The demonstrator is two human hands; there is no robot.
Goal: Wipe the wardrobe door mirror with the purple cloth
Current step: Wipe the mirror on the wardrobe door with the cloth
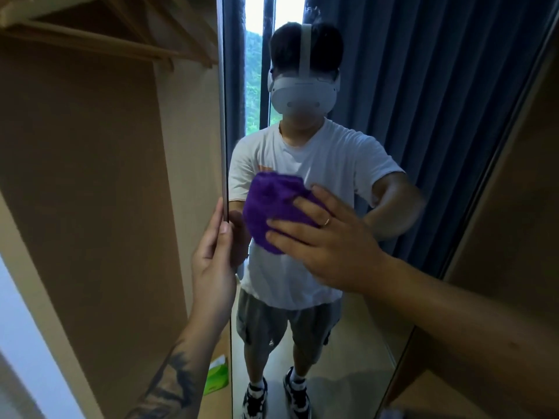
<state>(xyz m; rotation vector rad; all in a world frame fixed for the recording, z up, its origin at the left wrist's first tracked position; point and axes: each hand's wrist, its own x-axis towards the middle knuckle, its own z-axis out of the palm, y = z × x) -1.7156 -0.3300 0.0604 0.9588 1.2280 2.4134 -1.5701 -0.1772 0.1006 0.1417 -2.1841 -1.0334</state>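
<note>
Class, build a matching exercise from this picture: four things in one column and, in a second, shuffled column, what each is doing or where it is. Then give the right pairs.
Column 1:
1. left hand
2. right hand
3. purple cloth
4. green box

Column 2:
A. bunched against the mirror
B. on the floor, low down by the door's edge
C. grips the mirror door's edge
D. presses the cloth with spread fingers

Pairs: 1-C, 2-D, 3-A, 4-B
</note>
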